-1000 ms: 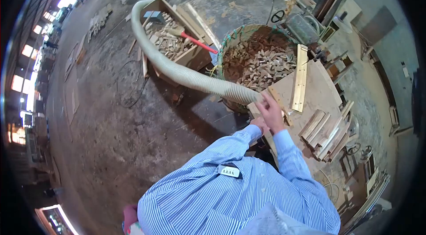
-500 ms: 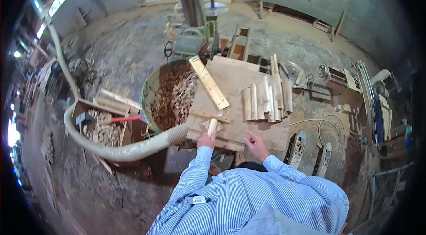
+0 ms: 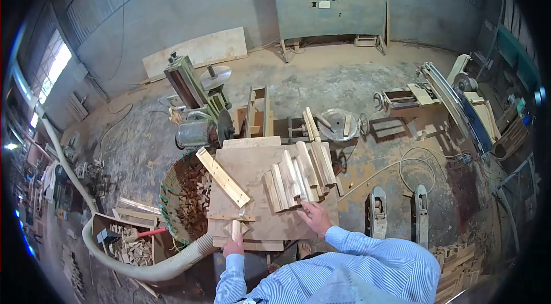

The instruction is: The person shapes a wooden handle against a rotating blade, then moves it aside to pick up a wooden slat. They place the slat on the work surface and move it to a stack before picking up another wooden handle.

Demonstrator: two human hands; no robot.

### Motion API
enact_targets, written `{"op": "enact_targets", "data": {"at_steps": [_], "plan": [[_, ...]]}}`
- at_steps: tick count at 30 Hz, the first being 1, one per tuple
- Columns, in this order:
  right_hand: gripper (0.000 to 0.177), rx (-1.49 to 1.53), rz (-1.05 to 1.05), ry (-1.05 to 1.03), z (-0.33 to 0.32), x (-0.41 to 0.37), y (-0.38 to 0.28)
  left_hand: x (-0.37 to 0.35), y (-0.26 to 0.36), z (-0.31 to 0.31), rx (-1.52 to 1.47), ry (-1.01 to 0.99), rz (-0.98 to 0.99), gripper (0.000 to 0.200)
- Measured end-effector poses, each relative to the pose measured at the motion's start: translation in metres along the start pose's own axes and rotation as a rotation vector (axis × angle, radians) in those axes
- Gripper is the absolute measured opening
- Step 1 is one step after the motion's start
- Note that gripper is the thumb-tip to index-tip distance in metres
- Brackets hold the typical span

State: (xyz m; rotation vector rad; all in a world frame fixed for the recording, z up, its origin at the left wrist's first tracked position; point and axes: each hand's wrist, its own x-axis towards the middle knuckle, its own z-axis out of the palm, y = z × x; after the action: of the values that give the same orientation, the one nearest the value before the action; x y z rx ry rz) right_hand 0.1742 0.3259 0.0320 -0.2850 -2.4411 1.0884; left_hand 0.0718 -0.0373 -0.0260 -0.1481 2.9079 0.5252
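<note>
My left hand (image 3: 233, 245) is closed round the near end of a short wooden stick (image 3: 236, 228), at the front left of the work board (image 3: 275, 225). The stick points away from me, towards a thin wooden crossbar (image 3: 221, 217) on the board. At the near ends of a row of pale wooden strips (image 3: 277, 186) is my right hand (image 3: 315, 218), fingers stretched out and partly apart. Its fingertips meet or nearly meet one strip; contact is hard to make out. A flat board with small holes (image 3: 222, 178) lies at the left.
A basket of wood offcuts (image 3: 170, 212) stands left of the board, with a ribbed hose (image 3: 166, 269) curving below it. Beyond the board is a machine with a motor (image 3: 197, 132). Two metal planer-like tools (image 3: 377, 212) stand on the floor at the right.
The view has swung to the right and up. My right hand has moved forward to the row of strips. The left hand still holds the stick near the crossbar.
</note>
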Motion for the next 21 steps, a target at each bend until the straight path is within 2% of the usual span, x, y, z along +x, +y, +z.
{"op": "enact_targets", "data": {"at_steps": [6,14,17,19,21], "plan": [[0.040,0.063,-0.042,-0.125,-0.008,0.006,0.001,-0.001,0.002,-0.001,0.033,0.004,0.003,0.071],[0.038,0.117,-0.018,-0.150,0.004,-0.012,0.018,0.006,-0.005,0.004,0.071,-0.038,-0.016,0.071],[0.038,0.024,-0.061,-0.257,0.006,-0.023,0.017,0.005,-0.011,0.012,0.100,-0.035,0.000,0.070],[0.038,0.086,0.029,-0.324,0.007,-0.015,0.007,0.009,-0.013,0.013,0.071,-0.041,-0.024,0.069],[0.038,0.085,-0.053,-0.346,0.019,-0.016,0.013,0.004,-0.007,0.002,0.028,-0.057,-0.056,0.068]]}}
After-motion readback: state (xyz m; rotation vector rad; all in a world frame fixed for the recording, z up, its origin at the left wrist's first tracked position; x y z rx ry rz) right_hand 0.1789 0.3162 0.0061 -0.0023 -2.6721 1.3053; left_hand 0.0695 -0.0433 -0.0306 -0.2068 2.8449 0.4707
